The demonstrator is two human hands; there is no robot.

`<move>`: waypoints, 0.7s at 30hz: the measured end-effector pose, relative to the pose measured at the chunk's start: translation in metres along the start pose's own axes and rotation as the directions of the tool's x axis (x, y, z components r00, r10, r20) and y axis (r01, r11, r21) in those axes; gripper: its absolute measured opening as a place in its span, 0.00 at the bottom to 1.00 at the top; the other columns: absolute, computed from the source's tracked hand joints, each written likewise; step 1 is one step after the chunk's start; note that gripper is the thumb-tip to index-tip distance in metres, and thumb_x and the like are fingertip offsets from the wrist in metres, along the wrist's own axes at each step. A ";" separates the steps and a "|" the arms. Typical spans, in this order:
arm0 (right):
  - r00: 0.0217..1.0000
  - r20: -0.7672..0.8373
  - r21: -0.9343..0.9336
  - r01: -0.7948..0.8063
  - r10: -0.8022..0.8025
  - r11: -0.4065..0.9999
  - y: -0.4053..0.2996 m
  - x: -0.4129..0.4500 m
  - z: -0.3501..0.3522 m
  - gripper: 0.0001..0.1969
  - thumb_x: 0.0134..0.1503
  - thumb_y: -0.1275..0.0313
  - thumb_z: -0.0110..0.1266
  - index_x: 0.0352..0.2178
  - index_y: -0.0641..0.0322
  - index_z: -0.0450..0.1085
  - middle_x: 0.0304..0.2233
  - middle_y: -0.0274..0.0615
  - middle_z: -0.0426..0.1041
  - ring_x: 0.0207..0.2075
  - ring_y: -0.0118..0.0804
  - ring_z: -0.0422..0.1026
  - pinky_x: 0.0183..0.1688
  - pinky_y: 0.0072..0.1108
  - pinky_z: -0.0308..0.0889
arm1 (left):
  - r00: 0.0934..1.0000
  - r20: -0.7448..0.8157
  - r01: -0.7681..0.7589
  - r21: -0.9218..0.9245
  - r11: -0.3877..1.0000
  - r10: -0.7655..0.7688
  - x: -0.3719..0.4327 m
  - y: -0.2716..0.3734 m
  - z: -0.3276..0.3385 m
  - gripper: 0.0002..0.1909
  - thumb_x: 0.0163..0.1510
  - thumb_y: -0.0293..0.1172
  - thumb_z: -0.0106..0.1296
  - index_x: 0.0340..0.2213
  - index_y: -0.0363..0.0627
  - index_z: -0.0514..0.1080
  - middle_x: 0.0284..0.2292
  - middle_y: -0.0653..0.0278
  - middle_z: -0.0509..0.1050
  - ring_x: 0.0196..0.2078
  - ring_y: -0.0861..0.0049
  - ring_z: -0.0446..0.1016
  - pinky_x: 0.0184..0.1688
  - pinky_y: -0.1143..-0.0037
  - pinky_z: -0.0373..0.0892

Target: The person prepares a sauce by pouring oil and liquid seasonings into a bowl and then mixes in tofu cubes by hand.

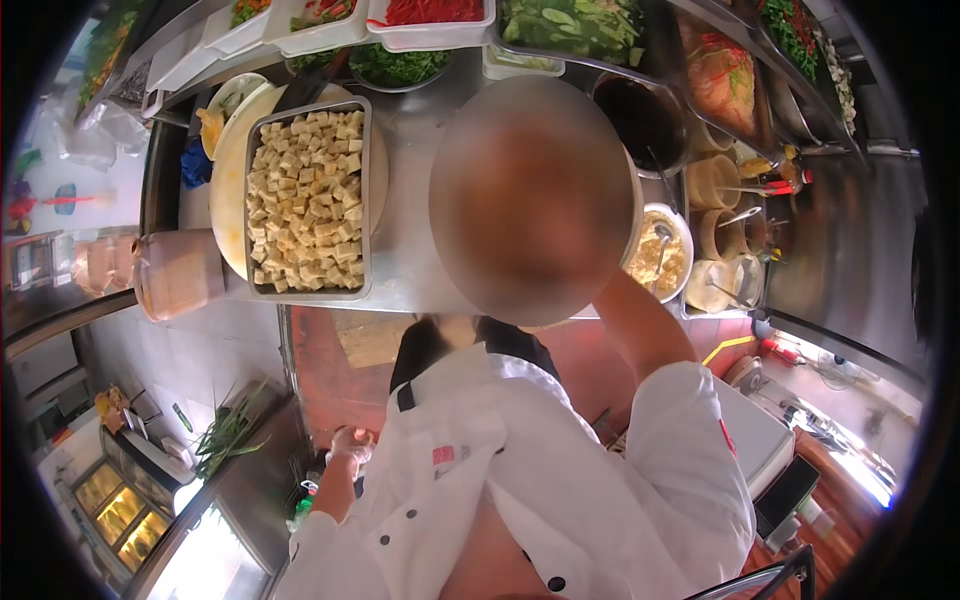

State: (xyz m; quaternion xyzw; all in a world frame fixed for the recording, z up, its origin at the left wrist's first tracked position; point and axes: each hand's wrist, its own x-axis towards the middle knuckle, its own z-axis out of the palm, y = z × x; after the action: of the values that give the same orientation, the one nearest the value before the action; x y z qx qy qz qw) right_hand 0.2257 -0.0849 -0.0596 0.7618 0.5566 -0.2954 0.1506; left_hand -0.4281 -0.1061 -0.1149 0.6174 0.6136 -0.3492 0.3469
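My left hand (351, 442) hangs low beside my white jacket, away from the counter. Something clear, perhaps a thin plastic glove, covers it; whether it holds anything cannot be told. My bare right forearm (646, 322) reaches up to the steel counter (409, 262), where a large blurred oval hides my right hand and whatever it touches. Left of the oval, a rectangular metal tray (367, 202) full of pale cubes (307, 199), which look like tofu, rests partly over a round pale board or dish (229, 202). To the right stands a white bowl (687, 259) of crumbly yellowish food with a spoon.
White tubs (431, 31) of cut vegetables line the back, beside a metal tray of sliced greens (570, 30). A dark pot (641, 120) and several seasoning containers (712, 180) stand at the right. A lidded plastic container (180, 274) sits at the counter's left end. Long green stalks (236, 427) lie lower left.
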 end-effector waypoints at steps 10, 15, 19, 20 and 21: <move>1.000 0.026 0.015 0.004 -0.004 1.000 -0.011 0.015 -0.013 0.29 0.62 0.63 0.45 0.63 0.59 0.57 0.66 0.58 0.46 0.65 0.60 0.54 0.63 0.52 0.53 | 0.980 -0.183 -0.070 0.031 0.997 0.075 0.076 0.033 -0.023 0.18 0.57 0.44 0.55 0.45 0.48 0.74 0.39 0.45 0.78 0.42 0.51 0.78 0.45 0.63 0.73; 0.957 0.077 0.082 -0.287 0.281 0.954 0.001 -0.019 0.022 0.25 0.60 0.63 0.49 0.57 0.59 0.63 0.61 0.54 0.54 0.62 0.58 0.59 0.61 0.49 0.57 | 0.896 -0.302 -0.442 -0.529 0.725 0.326 0.079 0.106 -0.074 0.15 0.59 0.43 0.53 0.44 0.49 0.76 0.38 0.48 0.79 0.41 0.53 0.78 0.46 0.62 0.73; 0.992 0.092 0.047 -0.091 0.087 0.995 -0.048 -0.014 0.032 0.22 0.58 0.63 0.52 0.53 0.58 0.67 0.57 0.51 0.61 0.59 0.56 0.63 0.60 0.48 0.60 | 0.895 -0.313 -0.442 -0.513 0.736 0.319 0.104 0.100 -0.041 0.16 0.59 0.42 0.54 0.44 0.48 0.76 0.37 0.52 0.80 0.41 0.60 0.79 0.46 0.65 0.73; 0.995 0.082 0.025 -0.053 0.051 0.998 -0.051 -0.001 0.024 0.22 0.58 0.63 0.52 0.52 0.58 0.69 0.56 0.50 0.62 0.58 0.56 0.64 0.59 0.47 0.61 | 0.909 -0.267 -0.405 -0.388 0.828 0.320 0.100 0.099 -0.041 0.16 0.58 0.41 0.55 0.45 0.47 0.76 0.37 0.53 0.80 0.40 0.63 0.79 0.46 0.67 0.73; 0.997 0.071 0.007 -0.037 0.036 0.999 -0.047 0.009 0.013 0.21 0.57 0.63 0.53 0.51 0.58 0.70 0.55 0.49 0.64 0.57 0.56 0.65 0.59 0.47 0.62 | 0.923 -0.215 -0.368 -0.243 0.897 0.320 0.096 0.097 -0.042 0.16 0.57 0.40 0.56 0.45 0.46 0.76 0.36 0.55 0.80 0.39 0.67 0.79 0.45 0.70 0.73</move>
State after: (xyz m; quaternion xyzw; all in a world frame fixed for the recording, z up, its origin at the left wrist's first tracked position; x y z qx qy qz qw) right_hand 0.1798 -0.0692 -0.0705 0.7615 0.5356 -0.3216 0.1725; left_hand -0.3302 -0.0216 -0.1759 0.6887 0.5646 -0.1382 0.4334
